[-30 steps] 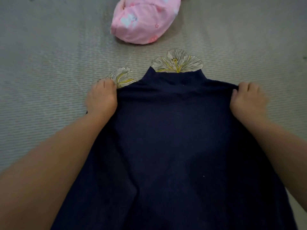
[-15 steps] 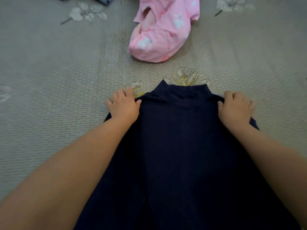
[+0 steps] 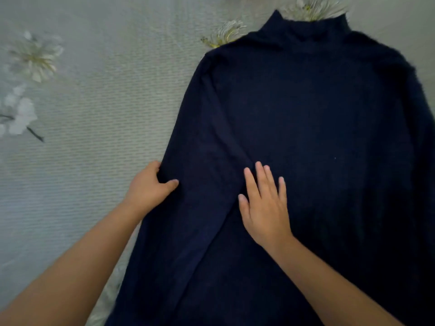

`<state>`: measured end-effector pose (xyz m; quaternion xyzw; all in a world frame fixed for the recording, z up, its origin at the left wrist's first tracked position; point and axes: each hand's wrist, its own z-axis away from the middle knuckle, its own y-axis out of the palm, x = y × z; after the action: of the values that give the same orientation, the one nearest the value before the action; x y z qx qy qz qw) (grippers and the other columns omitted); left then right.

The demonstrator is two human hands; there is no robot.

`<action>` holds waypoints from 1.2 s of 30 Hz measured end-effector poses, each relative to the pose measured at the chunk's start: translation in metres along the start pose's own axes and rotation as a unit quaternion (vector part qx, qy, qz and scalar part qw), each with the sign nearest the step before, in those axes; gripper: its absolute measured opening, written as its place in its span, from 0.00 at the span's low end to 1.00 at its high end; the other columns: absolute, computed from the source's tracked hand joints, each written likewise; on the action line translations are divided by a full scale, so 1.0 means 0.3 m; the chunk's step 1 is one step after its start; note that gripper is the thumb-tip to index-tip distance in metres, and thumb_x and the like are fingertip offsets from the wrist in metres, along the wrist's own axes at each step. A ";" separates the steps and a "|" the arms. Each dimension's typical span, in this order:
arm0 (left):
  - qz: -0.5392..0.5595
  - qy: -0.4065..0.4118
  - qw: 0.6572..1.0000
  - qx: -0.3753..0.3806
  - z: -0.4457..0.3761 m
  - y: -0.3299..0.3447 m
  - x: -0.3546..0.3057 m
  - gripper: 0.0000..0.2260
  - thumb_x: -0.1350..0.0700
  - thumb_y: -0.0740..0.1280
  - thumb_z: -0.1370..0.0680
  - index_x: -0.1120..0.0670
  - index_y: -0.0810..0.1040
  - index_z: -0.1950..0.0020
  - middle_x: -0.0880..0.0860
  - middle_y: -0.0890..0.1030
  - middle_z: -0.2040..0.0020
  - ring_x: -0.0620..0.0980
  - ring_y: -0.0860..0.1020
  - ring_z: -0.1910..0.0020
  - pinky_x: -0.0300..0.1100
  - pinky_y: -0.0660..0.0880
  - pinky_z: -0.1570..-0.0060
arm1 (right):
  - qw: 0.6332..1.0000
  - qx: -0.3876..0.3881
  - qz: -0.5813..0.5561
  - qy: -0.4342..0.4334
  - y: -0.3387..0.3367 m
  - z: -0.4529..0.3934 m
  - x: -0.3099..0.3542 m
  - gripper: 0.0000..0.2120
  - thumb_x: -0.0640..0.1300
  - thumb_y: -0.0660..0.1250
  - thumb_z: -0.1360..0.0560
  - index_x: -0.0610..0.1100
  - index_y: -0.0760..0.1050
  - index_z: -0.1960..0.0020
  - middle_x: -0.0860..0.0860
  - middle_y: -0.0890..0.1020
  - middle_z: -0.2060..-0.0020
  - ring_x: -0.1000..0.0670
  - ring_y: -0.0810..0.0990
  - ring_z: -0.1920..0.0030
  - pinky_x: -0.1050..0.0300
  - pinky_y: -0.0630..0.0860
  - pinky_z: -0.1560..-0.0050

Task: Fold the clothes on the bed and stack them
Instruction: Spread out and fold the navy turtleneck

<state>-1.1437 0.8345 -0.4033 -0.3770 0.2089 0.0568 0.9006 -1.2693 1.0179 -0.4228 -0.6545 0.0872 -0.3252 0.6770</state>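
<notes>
Head camera looks down on a navy turtleneck spread flat on the bed, collar toward its far edge. Left hand pinches the sleeve's outer edge, thumb on top. Right hand lies flat, fingers spread, pressing beside the sleeve seam.

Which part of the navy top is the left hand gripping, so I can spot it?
Start at the navy high-neck top spread on the grey flowered bedspread. Follow its left shoulder down to the long sleeve along the body. The left hand grips its outer edge, while the right hand lies flat beside it.
</notes>
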 end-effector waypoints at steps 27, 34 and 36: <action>0.030 0.084 0.986 -0.140 -0.061 -0.478 0.593 0.08 0.60 0.63 0.23 0.65 0.75 0.53 0.62 0.77 0.60 0.61 0.75 0.54 0.40 0.58 0.65 | 0.961 0.183 0.134 0.158 0.037 0.043 0.450 0.26 0.49 0.53 0.20 0.45 0.50 0.25 0.46 0.49 0.25 0.46 0.45 0.25 0.45 0.48 0.28; 0.097 0.251 0.933 -0.240 0.001 -0.493 0.110 0.11 0.62 0.63 0.24 0.68 0.71 0.46 0.65 0.71 0.44 0.58 0.69 0.44 0.37 0.61 0.47 | 0.965 0.115 0.060 0.227 -0.141 0.082 0.243 0.24 0.44 0.57 0.21 0.41 0.57 0.27 0.43 0.54 0.26 0.45 0.48 0.25 0.45 0.51 0.28; 0.092 0.317 0.914 -0.235 0.043 -0.448 -0.080 0.11 0.63 0.64 0.25 0.65 0.72 0.44 0.62 0.71 0.43 0.56 0.70 0.44 0.36 0.62 0.46 | 0.964 0.085 0.035 0.251 -0.208 0.127 0.139 0.24 0.42 0.59 0.22 0.39 0.59 0.28 0.42 0.56 0.26 0.43 0.50 0.26 0.44 0.53 0.29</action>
<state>-1.1262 0.7496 -0.2969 -0.5552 0.4978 0.0646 0.6632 -1.2367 1.0306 -0.3463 -0.4884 0.2490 -0.4611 0.6977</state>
